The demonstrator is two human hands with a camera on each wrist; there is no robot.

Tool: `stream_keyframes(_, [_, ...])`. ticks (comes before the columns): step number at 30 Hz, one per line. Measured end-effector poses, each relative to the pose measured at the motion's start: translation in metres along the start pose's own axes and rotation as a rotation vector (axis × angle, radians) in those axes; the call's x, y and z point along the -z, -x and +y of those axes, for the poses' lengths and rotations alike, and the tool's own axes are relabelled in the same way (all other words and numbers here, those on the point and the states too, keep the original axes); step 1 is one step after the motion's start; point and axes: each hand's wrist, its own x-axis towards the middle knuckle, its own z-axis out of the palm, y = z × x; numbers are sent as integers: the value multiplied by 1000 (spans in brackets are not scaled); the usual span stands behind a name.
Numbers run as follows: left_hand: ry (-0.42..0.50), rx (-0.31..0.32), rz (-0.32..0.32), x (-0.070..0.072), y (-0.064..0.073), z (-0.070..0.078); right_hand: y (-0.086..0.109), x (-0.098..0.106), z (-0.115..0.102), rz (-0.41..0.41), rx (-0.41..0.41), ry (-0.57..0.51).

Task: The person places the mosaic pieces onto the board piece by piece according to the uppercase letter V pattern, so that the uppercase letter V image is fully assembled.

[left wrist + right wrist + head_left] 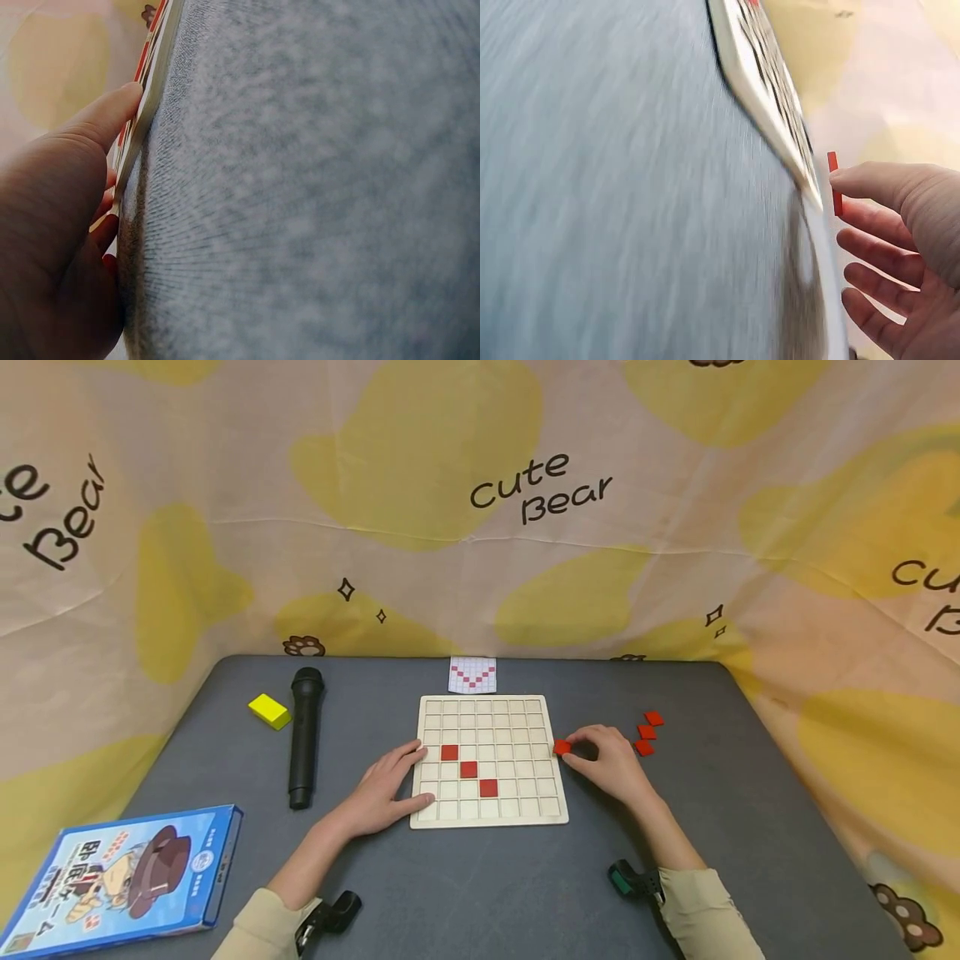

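Observation:
A cream grid board (450, 814) lies in the middle of the table, with three red square tiles set in its cells in a descending diagonal, one of them the middle tile (468, 769). My left hand (378, 793) rests on the board's left edge, thumb and fingers spread on the rim; in the left wrist view the thumb (112, 112) touches the board's side. At the right edge, my right hand (609, 762) pinches a red square tile (835, 184) between thumb and forefinger, its other fingers loosely bent. In the head view that tile overlaps the board's right rim.
Three loose red tiles (647, 732) lie right of my right hand. Behind the board is a small pattern card (472, 676) with a red V of squares. A black microphone (304, 739), a yellow block (270, 712) and a blue boxed book (127, 877) are on the left.

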Motion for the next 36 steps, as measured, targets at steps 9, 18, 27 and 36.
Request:
stream_keyframes(9, [-8,8,-3,0,-2,0,-20,-22,-32,-55,53,-65])
stream_keyframes(18, [-3,10,-5,0,-1,0,-40,-51,-61,-81,69,-104])
stream_keyframes(27, [5,16,-11,-1,-1,-1,-59,-75,-88,-131,98,-128])
stream_keyframes(36, [11,7,-2,0,0,-1,-72,-96,-106,-147,144,-132])
